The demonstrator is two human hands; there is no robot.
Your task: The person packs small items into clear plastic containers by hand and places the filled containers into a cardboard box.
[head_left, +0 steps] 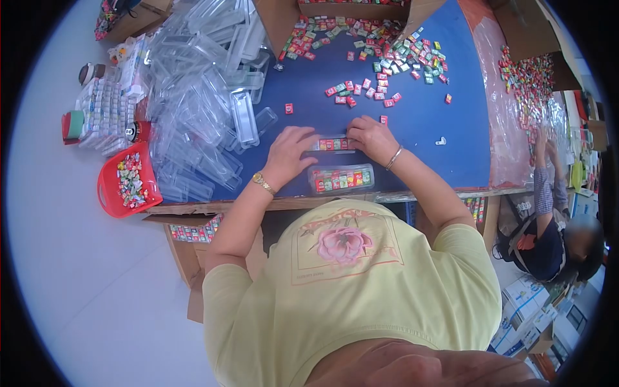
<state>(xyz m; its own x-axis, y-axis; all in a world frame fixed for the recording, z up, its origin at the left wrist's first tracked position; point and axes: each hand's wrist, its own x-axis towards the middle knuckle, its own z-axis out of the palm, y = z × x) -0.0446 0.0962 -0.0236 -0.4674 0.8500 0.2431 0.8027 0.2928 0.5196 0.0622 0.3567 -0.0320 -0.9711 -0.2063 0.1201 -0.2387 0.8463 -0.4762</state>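
Note:
My left hand (290, 152) is at the left end of a clear plastic tray (333, 144) that holds a row of small red, white and green boxes. Its fingers are curved around that end. At the tray's right end, my right hand (370, 137) has its fingers bent together over the last boxes; the fingertips are partly hidden. Just below, nearer my body, a second clear tray (340, 179) filled with small colourful boxes lies on the blue table (258, 169). A single red box (289, 108) lies above my left hand, another (383, 120) beside my right.
Empty clear trays (193, 109) are heaped at the left. Loose small boxes (412, 55) spread below an open cardboard box (354, 9) at the back. A red basket (106, 187) sits at the left edge. Another person (548, 219) works at the right.

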